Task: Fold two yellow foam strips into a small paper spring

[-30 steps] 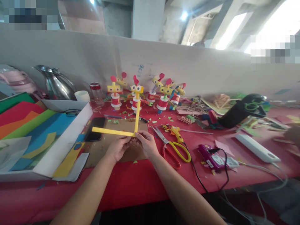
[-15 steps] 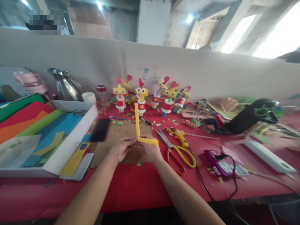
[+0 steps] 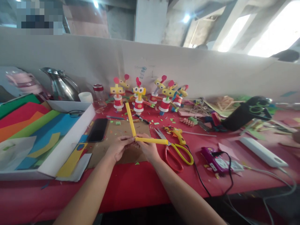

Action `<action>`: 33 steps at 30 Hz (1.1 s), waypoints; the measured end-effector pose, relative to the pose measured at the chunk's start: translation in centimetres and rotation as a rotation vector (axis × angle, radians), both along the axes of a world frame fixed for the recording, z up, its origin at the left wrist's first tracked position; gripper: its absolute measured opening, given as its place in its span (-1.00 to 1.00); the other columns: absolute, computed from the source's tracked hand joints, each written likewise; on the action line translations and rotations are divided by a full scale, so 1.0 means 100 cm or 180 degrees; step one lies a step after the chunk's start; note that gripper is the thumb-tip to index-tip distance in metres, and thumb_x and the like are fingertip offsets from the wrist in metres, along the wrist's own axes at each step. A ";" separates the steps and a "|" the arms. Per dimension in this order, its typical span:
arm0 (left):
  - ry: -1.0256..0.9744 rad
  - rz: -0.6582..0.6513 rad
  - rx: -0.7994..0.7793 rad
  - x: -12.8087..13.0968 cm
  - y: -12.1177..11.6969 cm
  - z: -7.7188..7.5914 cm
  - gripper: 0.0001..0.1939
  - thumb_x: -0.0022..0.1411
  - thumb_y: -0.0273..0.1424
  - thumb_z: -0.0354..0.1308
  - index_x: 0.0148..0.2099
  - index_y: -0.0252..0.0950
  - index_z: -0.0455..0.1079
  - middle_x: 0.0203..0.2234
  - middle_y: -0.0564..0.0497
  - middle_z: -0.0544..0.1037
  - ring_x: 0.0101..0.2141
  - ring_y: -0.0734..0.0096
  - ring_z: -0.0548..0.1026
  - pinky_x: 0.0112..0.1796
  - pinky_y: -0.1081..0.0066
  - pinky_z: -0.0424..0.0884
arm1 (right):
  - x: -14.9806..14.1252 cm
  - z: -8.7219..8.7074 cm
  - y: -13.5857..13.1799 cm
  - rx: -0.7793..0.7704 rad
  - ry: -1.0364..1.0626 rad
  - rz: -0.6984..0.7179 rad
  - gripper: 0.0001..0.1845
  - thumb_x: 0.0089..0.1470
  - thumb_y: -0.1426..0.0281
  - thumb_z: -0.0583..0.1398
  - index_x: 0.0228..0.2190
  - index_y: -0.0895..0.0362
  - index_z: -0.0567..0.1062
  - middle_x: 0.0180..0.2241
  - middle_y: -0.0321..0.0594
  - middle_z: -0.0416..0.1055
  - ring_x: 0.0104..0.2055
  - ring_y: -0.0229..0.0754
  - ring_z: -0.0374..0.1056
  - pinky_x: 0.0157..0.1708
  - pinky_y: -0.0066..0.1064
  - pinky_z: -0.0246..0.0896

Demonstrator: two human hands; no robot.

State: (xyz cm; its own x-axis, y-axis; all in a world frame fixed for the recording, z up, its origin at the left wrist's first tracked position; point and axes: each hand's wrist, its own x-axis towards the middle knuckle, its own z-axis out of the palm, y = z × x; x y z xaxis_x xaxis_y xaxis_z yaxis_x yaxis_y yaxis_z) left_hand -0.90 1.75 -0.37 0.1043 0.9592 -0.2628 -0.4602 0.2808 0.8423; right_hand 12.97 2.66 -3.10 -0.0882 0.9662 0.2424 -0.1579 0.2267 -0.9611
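Note:
Two yellow paper strips (image 3: 130,118) meet at a corner, one pointing away from me and the other out to the right. My left hand (image 3: 120,147) is closed, pinching the corner between thumb and fingers. From the right, my right hand (image 3: 147,148) also grips the strips near that corner, its fingers partly hidden under the sideways strip. Both hands are above a brown cardboard sheet (image 3: 112,131). Scissors (image 3: 174,147) with red and yellow handles lie just right of my right hand, and the sideways strip's end overlaps their blades in view.
Several paper-cup figures (image 3: 138,104) stand at the back. A white box (image 3: 53,156) of coloured paper and a phone (image 3: 97,129) lie left. Rightward are a yellow glue gun (image 3: 179,136), a purple power socket (image 3: 214,161), a white bar (image 3: 263,153) and a black bottle (image 3: 243,115).
The strip pointing away has tilted left, and the sideways strip has swung out level, showing more length to the right. Both hands still pinch the corner. The view has shifted slightly.

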 end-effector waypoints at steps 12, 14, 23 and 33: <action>0.0053 0.0368 0.0252 0.007 0.003 -0.005 -0.71 -0.28 -0.38 0.45 -0.42 -0.39 0.53 -0.55 0.00 0.58 -0.49 0.53 0.49 -0.37 0.52 0.39 | -0.002 0.010 -0.003 -0.0190 0.0211 0.0257 -0.79 -0.09 0.24 0.26 -0.41 0.11 0.59 -0.50 -0.28 0.46 -0.46 -0.23 0.30 -0.43 -0.41 0.24; 0.0036 0.0481 0.0301 0.010 0.002 -0.004 -0.71 -0.28 -0.38 0.45 -0.42 -0.38 0.52 -0.55 0.01 0.57 -0.49 0.52 0.49 -0.36 0.51 0.39 | -0.002 0.011 -0.003 -0.0282 0.0352 0.0168 -0.75 -0.12 0.25 0.29 -0.36 0.11 0.58 -0.49 -0.27 0.48 -0.44 -0.21 0.33 -0.40 -0.40 0.25; -0.0232 0.0088 0.0033 0.006 0.001 0.000 -0.81 -0.13 -0.40 0.38 -0.41 -0.34 0.48 -0.53 0.04 0.56 -0.49 0.54 0.49 -0.44 0.57 0.37 | 0.001 0.013 0.001 -0.0330 0.0248 -0.0096 -0.81 -0.10 0.28 0.27 -0.49 0.16 0.55 -0.57 -0.31 0.41 -0.53 -0.29 0.25 -0.50 -0.47 0.13; 0.0563 0.0028 0.0164 0.001 0.001 -0.002 -0.70 -0.18 -0.29 0.40 -0.39 -0.35 0.50 -0.51 0.01 0.53 -0.45 0.51 0.45 -0.46 0.58 0.28 | 0.002 0.010 0.002 -0.0403 0.0239 0.0070 -0.81 -0.16 0.28 0.30 -0.48 0.16 0.55 -0.57 -0.32 0.41 -0.53 -0.29 0.26 -0.51 -0.47 0.12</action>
State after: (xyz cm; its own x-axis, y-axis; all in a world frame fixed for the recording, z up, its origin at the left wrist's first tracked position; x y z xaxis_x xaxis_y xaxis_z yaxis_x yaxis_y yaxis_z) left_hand -0.80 1.88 -0.55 0.0524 0.9725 -0.2269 -0.3059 0.2319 0.9234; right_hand 13.13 2.84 -2.07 -0.0958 0.9875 0.1254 -0.2341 0.1001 -0.9670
